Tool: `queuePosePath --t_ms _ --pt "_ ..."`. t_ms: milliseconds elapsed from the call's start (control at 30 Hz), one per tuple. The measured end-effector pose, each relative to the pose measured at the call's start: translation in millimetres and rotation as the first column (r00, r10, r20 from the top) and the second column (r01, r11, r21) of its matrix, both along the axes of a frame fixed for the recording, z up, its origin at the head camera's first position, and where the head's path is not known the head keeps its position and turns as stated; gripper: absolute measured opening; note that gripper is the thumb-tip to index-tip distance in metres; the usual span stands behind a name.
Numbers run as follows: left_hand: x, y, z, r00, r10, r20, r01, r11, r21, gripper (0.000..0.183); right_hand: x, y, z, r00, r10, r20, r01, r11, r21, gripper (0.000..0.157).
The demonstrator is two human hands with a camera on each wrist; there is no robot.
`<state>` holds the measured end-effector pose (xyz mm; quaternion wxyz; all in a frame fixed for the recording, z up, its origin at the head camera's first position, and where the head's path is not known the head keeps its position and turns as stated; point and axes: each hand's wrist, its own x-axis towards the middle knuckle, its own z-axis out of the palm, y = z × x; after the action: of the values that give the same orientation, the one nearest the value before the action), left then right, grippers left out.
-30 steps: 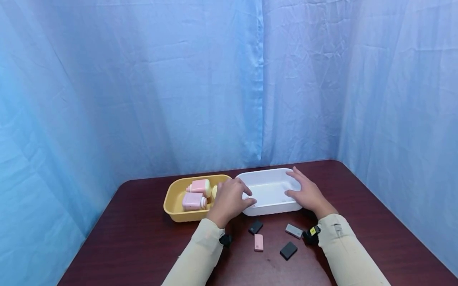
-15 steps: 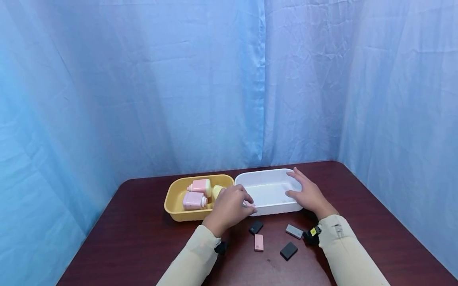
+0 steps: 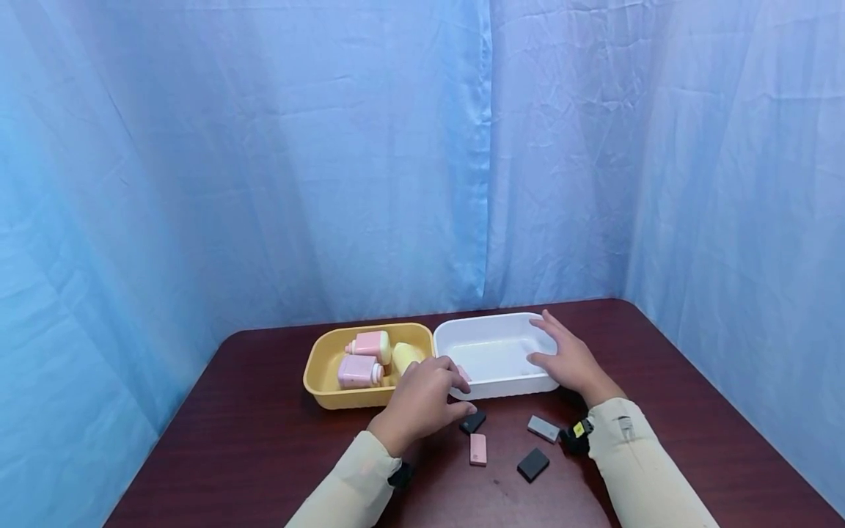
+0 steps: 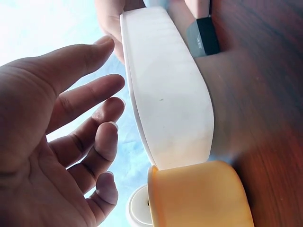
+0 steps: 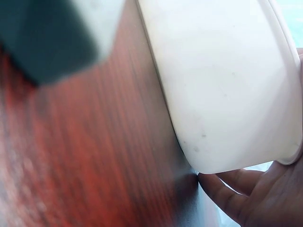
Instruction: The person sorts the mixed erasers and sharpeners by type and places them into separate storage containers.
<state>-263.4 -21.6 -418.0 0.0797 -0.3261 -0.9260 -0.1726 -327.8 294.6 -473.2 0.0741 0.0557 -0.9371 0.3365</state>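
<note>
My left hand [image 3: 425,400], fingers spread and slightly bent, hovers before the front left corner of the white tray [image 3: 508,386]. The left wrist view shows nothing between its thumb and fingers. Behind its fingertips, a pinkish piece [image 3: 463,372] lies inside the tray, partly hidden. My right hand [image 3: 569,358] grips the tray's right end, thumb over the rim; in the right wrist view its fingers [image 5: 227,196] bend round the outer wall. Near my left thumb lie a dark flat block [image 3: 472,421] and a pink flat block [image 3: 478,449].
A yellow tray [image 3: 350,400] adjoins the white one on the left. It holds a pink bottle [image 3: 370,345], a lilac bottle [image 3: 358,372] and a pale yellow object [image 3: 405,356]. Nearer me lie a grey block [image 3: 543,428] and a black block [image 3: 532,465]. Blue curtains [image 3: 396,161] surround the table.
My left hand pinched the pinkish piece at the white tray's left end, then let go and drew back toward me. My right hand has stayed on the tray.
</note>
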Motion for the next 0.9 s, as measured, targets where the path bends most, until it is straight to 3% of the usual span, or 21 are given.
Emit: queuePosePath --t_ms 200,433,900 --pt "6.5 -1.7 -3.6 0.999 -0.035 0.022 0.036 0.999 -0.023 0.027 2.7 -1.2 -0.5 1.0 0.001 0.016 -0.001 1.0 -0.004 0.073" --pt "9.9 -3.4 -8.9 0.995 -0.094 -0.024 0.092 0.993 -0.069 0.029 3.7 -1.6 0.9 1.0 0.005 0.014 -0.005 1.0 0.0 0.072" --pt "10.9 3.9 -16.9 0.991 -0.12 0.056 0.127 0.984 -0.129 0.033 -2.1 1.4 2.0 1.0 0.012 0.018 -0.012 1.0 -0.003 0.073"
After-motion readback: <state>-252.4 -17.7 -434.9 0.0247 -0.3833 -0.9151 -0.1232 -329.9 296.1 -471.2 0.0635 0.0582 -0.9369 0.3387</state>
